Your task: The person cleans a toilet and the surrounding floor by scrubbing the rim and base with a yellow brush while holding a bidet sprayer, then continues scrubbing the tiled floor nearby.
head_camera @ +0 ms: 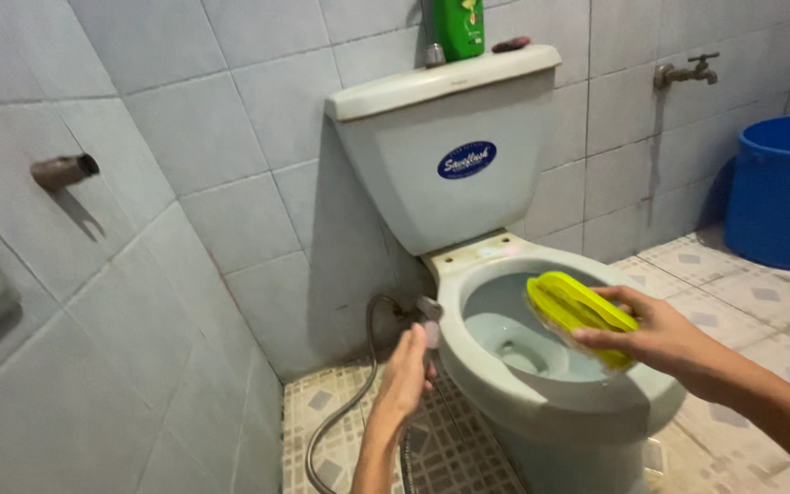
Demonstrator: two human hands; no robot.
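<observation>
Your right hand point(665, 334) is clamped on the yellow scrub brush point(578, 311), held over the toilet bowl point(541, 402) at its right rim. Your left hand point(406, 370) grasps the spray nozzle point(429, 316) (hose point(345, 416) trailing to the floor) just outside the bowl's left side. Judged step: scrubbing and rinsing. Next calls for aiming the nozzle inward.

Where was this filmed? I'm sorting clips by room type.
A tiled bathroom, most likely in a home: a pale toilet with its cistern, a wall tap and a blue tub. The right hand holds a yellow brush over the bowl.
</observation>
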